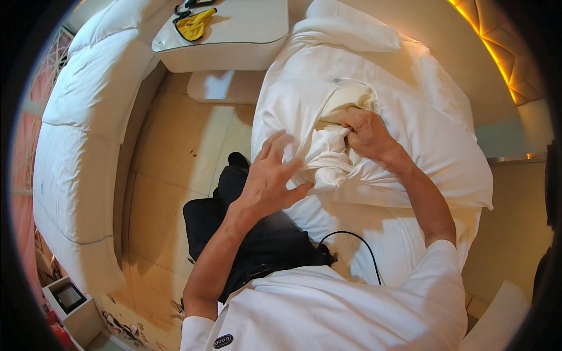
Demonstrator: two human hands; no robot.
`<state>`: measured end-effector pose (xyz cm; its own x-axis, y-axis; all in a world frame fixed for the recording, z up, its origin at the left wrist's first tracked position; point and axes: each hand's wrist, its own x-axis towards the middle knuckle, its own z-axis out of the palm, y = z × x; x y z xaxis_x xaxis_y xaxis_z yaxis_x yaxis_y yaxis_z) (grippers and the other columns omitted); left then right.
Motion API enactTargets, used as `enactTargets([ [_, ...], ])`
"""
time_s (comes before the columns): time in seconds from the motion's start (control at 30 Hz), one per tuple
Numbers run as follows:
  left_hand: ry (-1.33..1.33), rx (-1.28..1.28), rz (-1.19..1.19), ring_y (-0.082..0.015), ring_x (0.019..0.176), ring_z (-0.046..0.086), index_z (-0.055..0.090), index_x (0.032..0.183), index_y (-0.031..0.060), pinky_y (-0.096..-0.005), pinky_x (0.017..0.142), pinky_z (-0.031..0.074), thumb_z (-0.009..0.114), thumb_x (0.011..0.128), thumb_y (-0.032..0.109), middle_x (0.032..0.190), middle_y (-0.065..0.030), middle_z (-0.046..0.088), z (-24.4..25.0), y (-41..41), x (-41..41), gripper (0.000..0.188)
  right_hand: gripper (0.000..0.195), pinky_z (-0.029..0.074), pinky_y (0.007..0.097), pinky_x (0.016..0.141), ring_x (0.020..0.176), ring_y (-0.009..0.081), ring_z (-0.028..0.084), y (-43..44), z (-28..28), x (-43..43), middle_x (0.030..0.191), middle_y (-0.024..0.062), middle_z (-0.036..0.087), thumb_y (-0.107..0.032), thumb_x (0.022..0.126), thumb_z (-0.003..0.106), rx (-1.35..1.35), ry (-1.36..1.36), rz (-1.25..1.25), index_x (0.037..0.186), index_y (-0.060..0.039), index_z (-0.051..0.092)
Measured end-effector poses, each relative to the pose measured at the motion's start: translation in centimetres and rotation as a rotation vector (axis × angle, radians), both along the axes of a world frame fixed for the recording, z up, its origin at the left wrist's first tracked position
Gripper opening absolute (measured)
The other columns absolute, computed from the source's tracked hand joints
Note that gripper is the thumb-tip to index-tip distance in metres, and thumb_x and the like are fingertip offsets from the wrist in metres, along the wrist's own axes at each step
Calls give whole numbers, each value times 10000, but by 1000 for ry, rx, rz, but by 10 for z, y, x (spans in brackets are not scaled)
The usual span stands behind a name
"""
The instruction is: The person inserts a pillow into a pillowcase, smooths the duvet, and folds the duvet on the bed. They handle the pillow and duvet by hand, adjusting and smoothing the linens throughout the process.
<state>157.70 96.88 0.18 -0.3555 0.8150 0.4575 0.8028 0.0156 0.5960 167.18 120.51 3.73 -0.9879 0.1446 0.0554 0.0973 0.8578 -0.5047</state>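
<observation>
A white duvet cover (408,109) lies bunched on the bed in front of me, with an opening in its middle. Inside the opening show a cream-coloured fabric (349,98) and a twisted white cloth bundle (327,151). My right hand (366,131) is closed on the upper right end of that bundle. To the left of it, my left hand (276,173) is spread, slightly blurred, with its fingers apart near the edge of the opening. Its thumb tip is close to the lower part of the bundle; whether it touches cannot be told.
A second bed with a white duvet (83,145) stands at the left across the tiled floor (162,153). Between the beds' heads is a white bedside table (246,26) bearing a yellow cloth (195,25). A black cable (369,248) curves beside my waist.
</observation>
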Motion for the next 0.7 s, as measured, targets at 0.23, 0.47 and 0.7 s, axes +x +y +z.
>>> enactTargets([
  [0.23, -37, -217, -145, -312, 953, 611, 564, 918, 49, -398, 779, 501, 828, 618, 194, 970, -121, 619, -16, -5, 17, 425, 231, 471, 351, 698, 783, 302, 604, -18, -21, -8, 790, 145, 617, 1, 685, 492, -171, -90, 18, 874, -44, 617],
  [0.47, -283, -396, -108, -386, 834, 640, 490, 1110, 46, -439, 721, 502, 850, 629, 228, 947, -180, 644, -19, -2, 26, 628, 174, 479, 359, 687, 776, 299, 602, -18, -49, -4, 788, 122, 603, -2, 730, 563, -47, 12, 148, 884, -47, 632],
  [0.7, -545, -427, -188, -394, 871, 647, 540, 1136, -2, -407, 772, 508, 899, 548, 277, 887, -239, 655, -15, -4, 10, 743, 207, 489, 363, 719, 820, 306, 602, -18, -43, -6, 844, 121, 617, 21, 709, 568, -64, -25, 186, 889, -44, 648],
])
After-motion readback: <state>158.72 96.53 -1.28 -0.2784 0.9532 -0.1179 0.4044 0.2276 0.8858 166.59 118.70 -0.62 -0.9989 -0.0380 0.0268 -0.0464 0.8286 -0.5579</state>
